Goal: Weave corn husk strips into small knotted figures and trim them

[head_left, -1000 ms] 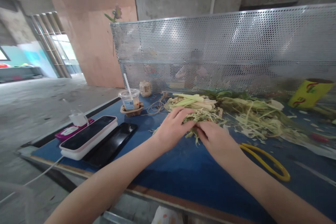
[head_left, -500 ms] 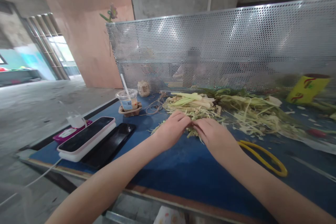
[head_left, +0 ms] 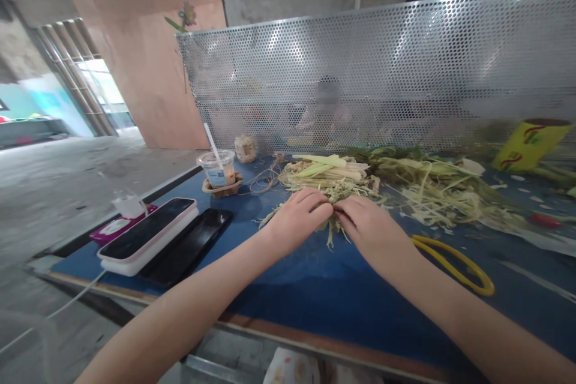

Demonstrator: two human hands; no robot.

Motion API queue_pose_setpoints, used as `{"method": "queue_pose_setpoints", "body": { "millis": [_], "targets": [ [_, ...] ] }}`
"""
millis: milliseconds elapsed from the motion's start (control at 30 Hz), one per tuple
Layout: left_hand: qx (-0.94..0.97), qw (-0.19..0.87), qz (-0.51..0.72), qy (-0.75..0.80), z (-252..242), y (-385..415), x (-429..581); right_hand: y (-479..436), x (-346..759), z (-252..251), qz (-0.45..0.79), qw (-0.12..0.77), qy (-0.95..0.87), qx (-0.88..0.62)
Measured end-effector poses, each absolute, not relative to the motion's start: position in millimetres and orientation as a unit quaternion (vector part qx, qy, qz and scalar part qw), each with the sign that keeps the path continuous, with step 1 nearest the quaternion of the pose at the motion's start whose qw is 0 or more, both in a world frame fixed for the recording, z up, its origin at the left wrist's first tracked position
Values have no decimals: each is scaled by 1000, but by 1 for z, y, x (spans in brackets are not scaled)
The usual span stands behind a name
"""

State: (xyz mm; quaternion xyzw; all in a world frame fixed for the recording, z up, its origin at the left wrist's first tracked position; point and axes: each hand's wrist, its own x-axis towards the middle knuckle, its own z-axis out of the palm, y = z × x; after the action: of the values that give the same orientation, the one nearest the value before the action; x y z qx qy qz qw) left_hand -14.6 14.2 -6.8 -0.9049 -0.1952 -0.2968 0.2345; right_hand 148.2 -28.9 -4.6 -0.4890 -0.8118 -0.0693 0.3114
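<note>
Both my hands meet over a small clump of green and pale plant scraps (head_left: 332,229) on the blue table top (head_left: 324,294). My left hand (head_left: 297,220) has its fingers curled and pinched onto the clump. My right hand (head_left: 369,228) grips the same clump from the right, fingertips touching those of the left. Just behind them lies a bundle of pale green stalks (head_left: 330,169), and a wide heap of peeled leaf strips (head_left: 445,192) spreads to the right.
A yellow loop (head_left: 454,264) lies right of my right wrist. At left are two phones (head_left: 148,233) (head_left: 193,246), a pink pack (head_left: 119,225), a plastic cup with a straw (head_left: 219,169) and twine (head_left: 265,180). A perforated metal screen (head_left: 382,66) backs the table, with a person behind it. A yellow container (head_left: 531,144) stands far right.
My hands have drawn closer together on the clump and the fingertips now touch. The view has tilted slightly upward; nothing else on the table has moved.
</note>
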Motion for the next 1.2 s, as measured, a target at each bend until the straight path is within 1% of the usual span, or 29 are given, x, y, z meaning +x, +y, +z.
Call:
{"method": "queue_pose_setpoints", "body": {
  "millis": [100, 200, 467, 767, 933, 1033, 1100, 1200],
  "targets": [
    [-905, 232, -308, -182, -5, 14, -16, -31, 149, -1, -43, 331, -805, -491],
    [-912, 209, -302, -183, -4, 13, -17, -32, 149, 1, -45, 341, -801, -490],
    [-918, 100, -329, -196, -13, 20, -17, -31, 150, -3, -110, 336, -820, -450],
    [-917, 39, -356, -173, -9, 20, -16, -32, 152, -2, -162, 323, -841, -403],
    [-916, 36, -356, -179, -6, 17, -17, -38, 149, -1, -183, 371, -806, -424],
    [-916, 18, -351, -193, -4, 12, -15, -40, 148, -1, -205, 404, -792, -410],
    [-918, -1, -340, -206, -2, 9, -14, -39, 148, -1, -195, 410, -799, -395],
    [-917, -36, -330, -220, -1, 6, -13, -37, 151, 1, -114, 414, -805, -409]
  ]
}}
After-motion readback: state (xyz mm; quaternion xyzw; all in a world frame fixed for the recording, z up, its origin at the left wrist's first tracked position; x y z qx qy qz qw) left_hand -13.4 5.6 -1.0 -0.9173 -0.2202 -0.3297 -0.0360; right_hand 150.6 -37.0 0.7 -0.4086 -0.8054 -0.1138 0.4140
